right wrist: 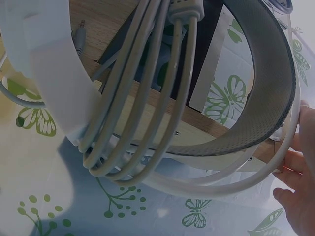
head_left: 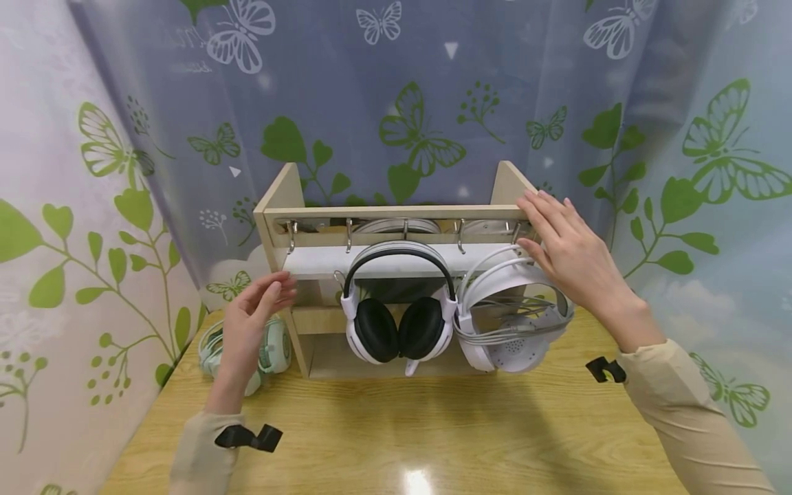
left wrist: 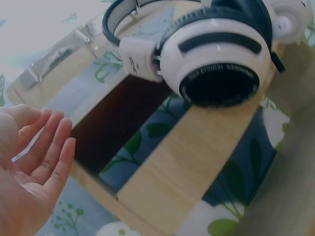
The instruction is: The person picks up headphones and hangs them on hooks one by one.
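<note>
A light wooden rack (head_left: 396,212) with a row of metal hooks (head_left: 349,237) stands on the table. From a middle hook hangs a white-and-black headset (head_left: 379,333), its ear pads side by side. To its right is a tilted white headset (head_left: 522,350), with a bundled grey cable (right wrist: 147,93) across its headband. My right hand (head_left: 572,254) rests on the rack's upper right corner with straight fingers, right beside the white headset's band. My left hand (head_left: 247,323) is at the rack's left side, fingers loosely bent around nothing, as the left wrist view also shows.
Mint-green headphones (head_left: 276,347) lie on the wooden table (head_left: 396,426) left of the rack, partly hidden by the left forearm. A white shelf (head_left: 315,260) runs behind the hooks. Patterned curtains (head_left: 346,89) close in the back and both sides.
</note>
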Demonstrator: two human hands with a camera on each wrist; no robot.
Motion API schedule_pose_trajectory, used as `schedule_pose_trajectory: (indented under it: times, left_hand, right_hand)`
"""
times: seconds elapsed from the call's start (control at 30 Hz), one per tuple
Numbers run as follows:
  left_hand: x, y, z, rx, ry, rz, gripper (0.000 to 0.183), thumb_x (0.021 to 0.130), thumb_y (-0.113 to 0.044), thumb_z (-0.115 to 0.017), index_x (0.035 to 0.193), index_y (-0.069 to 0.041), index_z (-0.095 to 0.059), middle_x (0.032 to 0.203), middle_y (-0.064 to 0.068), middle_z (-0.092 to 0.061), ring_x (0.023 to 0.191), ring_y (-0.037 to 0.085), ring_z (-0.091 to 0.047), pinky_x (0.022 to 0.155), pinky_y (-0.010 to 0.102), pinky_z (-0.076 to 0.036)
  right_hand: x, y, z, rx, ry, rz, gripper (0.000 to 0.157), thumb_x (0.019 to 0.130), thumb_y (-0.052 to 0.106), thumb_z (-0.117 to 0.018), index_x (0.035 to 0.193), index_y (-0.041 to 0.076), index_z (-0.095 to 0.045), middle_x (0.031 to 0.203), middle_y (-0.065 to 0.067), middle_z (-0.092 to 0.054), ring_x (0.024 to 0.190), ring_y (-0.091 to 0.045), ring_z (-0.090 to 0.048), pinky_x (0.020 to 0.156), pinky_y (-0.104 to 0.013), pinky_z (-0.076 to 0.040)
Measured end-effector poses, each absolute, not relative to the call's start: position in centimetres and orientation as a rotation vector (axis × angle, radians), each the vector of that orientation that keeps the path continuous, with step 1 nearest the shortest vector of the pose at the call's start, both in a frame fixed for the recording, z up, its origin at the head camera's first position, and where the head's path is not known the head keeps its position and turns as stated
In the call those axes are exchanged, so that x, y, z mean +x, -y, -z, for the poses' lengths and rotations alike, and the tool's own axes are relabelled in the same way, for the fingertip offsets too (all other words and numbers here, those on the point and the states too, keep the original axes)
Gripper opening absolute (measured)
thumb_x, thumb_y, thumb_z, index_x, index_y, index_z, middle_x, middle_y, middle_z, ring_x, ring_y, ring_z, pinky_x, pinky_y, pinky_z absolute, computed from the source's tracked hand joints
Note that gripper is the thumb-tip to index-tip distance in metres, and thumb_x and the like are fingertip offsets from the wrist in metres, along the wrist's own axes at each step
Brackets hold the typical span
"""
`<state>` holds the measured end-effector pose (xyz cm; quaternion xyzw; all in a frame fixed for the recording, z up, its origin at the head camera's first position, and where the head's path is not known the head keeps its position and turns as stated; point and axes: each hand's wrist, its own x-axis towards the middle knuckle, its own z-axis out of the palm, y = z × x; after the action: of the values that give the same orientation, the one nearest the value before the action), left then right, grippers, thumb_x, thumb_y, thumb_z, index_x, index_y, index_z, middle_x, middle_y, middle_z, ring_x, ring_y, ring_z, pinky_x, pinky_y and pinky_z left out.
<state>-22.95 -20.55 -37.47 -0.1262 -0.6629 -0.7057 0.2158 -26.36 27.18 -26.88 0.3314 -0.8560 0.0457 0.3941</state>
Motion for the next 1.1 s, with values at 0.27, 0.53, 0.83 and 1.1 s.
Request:
schedule_pose_trajectory:
  times: [0.27,0.53,0.83,1.1]
  left_hand:
    - [-22.7,22.3,39.1,-0.274,1.779,1.939,0.034,0.105,-0.014,-0.056,0.125,0.013,-0.062,0.106,-0.001,-0.075,0.096,0.012,-0.072,0.086,0.022,-0.059]
    - [-22.2,24.3,41.1,-0.170,1.818,1.879,0.033,0.105,-0.011,-0.056,0.125,0.014,-0.062,0.104,-0.004,-0.076,0.093,0.009,-0.072,0.084,0.019,-0.058]
    - [-22.1,26.6,43.5,-0.112,2.045,1.522,0.028,0.104,-0.009,-0.057,0.123,0.011,-0.066,0.106,-0.004,-0.075,0.095,-0.006,-0.067,0.085,0.010,-0.054]
    - [-21.9,28.0,45.3,-0.071,2.317,1.091,0.027,0.103,-0.015,-0.060,0.125,-0.001,-0.069,0.118,0.018,-0.072,0.099,0.005,-0.068,0.088,0.012,-0.050]
  right_hand:
    - [-26.4,-27.3,26.9,0.840,2.171,-0.120,0.071,0.108,0.055,-0.025,0.154,0.003,-0.041,0.155,-0.019,-0.043,0.148,-0.035,-0.035,0.126,-0.046,-0.018]
    - [-26.5,-27.3,27.0,0.845,2.156,-0.118,0.070,0.109,0.054,-0.025,0.153,0.002,-0.042,0.155,-0.020,-0.044,0.147,-0.035,-0.036,0.126,-0.047,-0.019]
    - [-26.5,-27.2,27.0,0.851,2.154,-0.123,0.070,0.109,0.053,-0.026,0.153,0.002,-0.041,0.155,-0.020,-0.044,0.147,-0.035,-0.036,0.126,-0.046,-0.019]
    - [-26.5,-27.2,27.0,0.852,2.154,-0.130,0.069,0.109,0.053,-0.027,0.154,0.003,-0.041,0.155,-0.019,-0.043,0.148,-0.034,-0.035,0.126,-0.046,-0.018]
